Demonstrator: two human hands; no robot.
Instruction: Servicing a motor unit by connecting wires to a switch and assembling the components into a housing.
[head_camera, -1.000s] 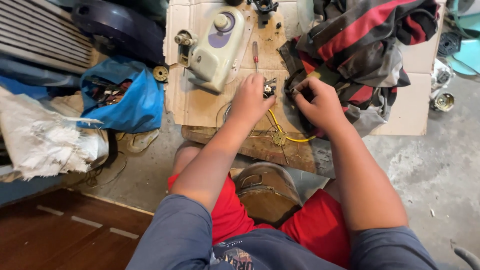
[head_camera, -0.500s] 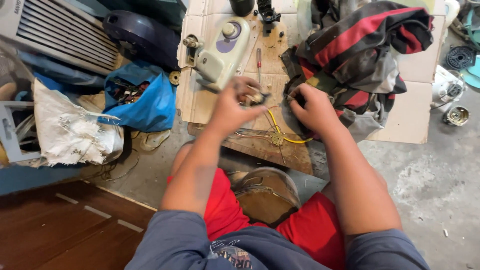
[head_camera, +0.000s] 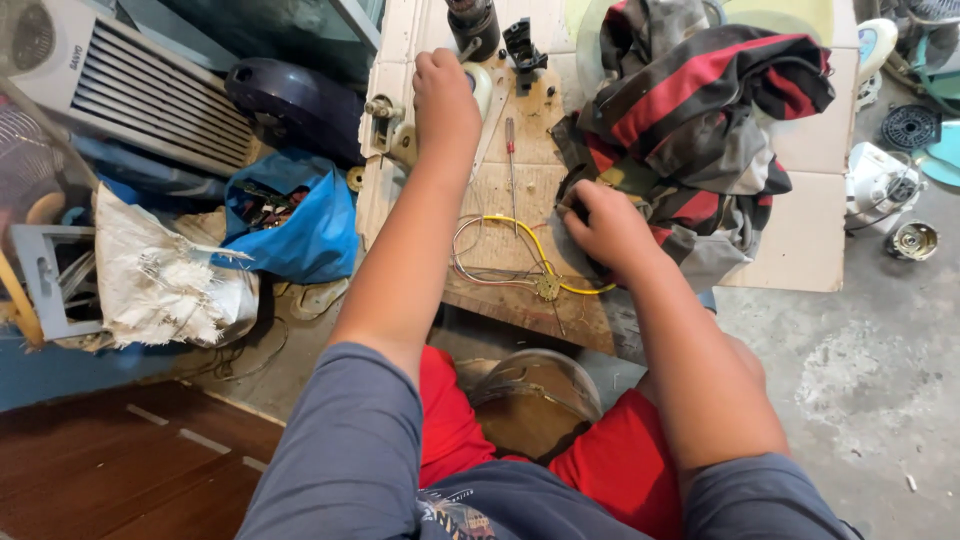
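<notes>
Reaching forward, the left hand (head_camera: 445, 95) now lies on top of the cream-coloured fan housing (head_camera: 400, 135) at the far edge of the wooden board (head_camera: 520, 190), fingers curled down over it in a grasp; half a second ago that hand was nearer the body, working at a small metal part in the middle of the board, and a second ago both hands were close together there. The move takes the left hand off the small part and onto the larger casing, which reads as a shift from fine work to taking hold of the housing itself.

The right hand (head_camera: 605, 230) has stayed by the edge of the red, black and grey striped cloth (head_camera: 700, 110), palm down, fingers bent over something dark just beside the cloth; whether it grips that thing or only presses on it cannot be told.

Between the two hands, the yellow wire (head_camera: 530, 240) loops across the board together with thinner pale wires and runs to a small brass-coloured fitting (head_camera: 547, 288) near the board's near edge. A red-handled screwdriver (head_camera: 511, 165) lies untouched, pointing away from the person, between the arms.

Off to the left sit a blue bag (head_camera: 300, 225), a torn white sack (head_camera: 160, 280) and a dark blue fan base (head_camera: 285, 100)
</notes>
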